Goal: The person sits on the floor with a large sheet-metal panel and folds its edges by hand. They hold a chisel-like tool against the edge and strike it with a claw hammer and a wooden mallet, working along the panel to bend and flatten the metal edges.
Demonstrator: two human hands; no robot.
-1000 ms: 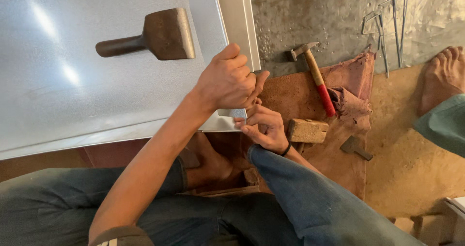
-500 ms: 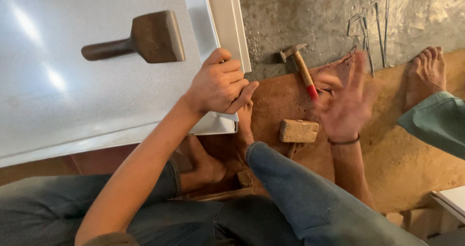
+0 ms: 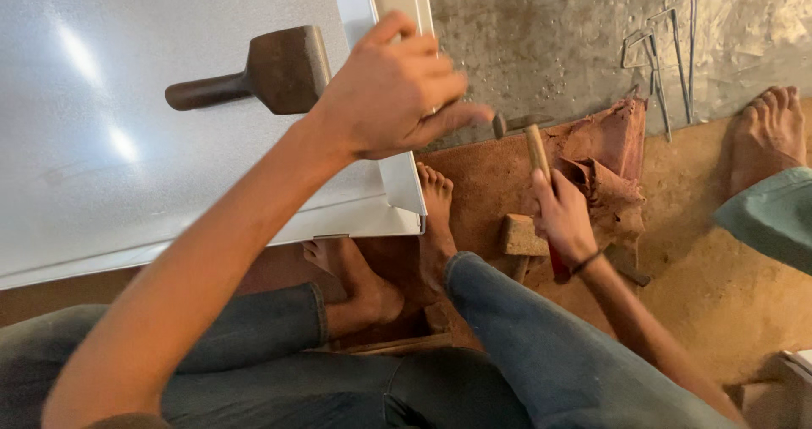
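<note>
A seated person's right hand (image 3: 562, 218) has its fingers wrapped around the wooden handle of a hammer (image 3: 536, 148), whose long axis runs up and away from the knuckles toward the head lying near the concrete wall. The left hand (image 3: 389, 95) hovers loosely curled and holding nothing above the corner of a white metal sheet (image 3: 127, 142), just left of the hammer and nearer to the sheet's edge than the right hand is. A wooden mallet (image 3: 254, 74) rests on the sheet, a small wooden block (image 3: 518, 236) lies beside the right wrist on the floor, and another person's bare foot (image 3: 765, 133) stands well apart at right.
</note>
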